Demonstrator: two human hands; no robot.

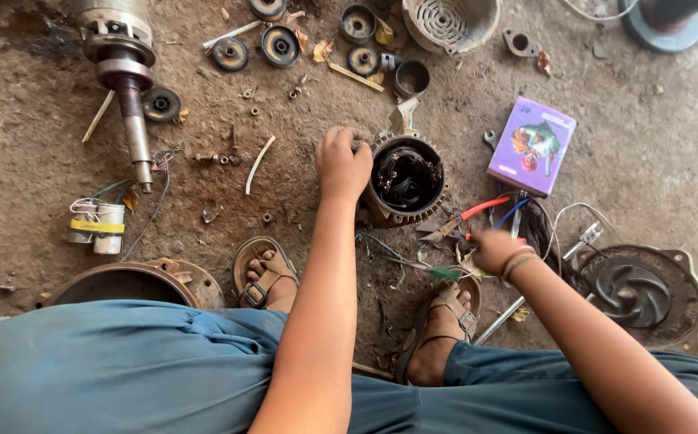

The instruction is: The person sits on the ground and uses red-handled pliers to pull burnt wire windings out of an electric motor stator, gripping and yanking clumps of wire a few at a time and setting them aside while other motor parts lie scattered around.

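Squatting on the dirt floor (622, 153), person in blue trousers and brown sandals works over a motor stator housing (405, 181) that sits on the ground between the feet, a bit ahead of them. Left hand (342, 161) is clenched over the housing's left rim, fingers curled on the edge, steadying it. Dark windings show inside the housing's open top. Right hand (495, 249) is down low to the right of the housing, just past the right sandal (445, 321), fingers closed among loose wires and tools; cannot tell exactly what it grasps, looks like thin wires. Red-handled pliers (465, 217) lie between the housing and the right hand, near a blue-handled tool (512, 213). Green-tipped wire (444, 274) lies just beside the right foot.

Purple cardboard box (532, 146) lies right of the housing, well clear of it. Pump casing with impeller (638, 293) sits at far right near the right forearm. Rotor with long shaft (124, 72) lies top left, two white capacitors (98, 227) taped together with yellow band at left. Bearings and round caps (281, 46) scattered along the top, slotted fan cover (449, 22) top centre. Rusty round flange (128, 281) sits by the left knee, left sandal (265, 277) next to it. Small nuts and bolts strewn across the floor
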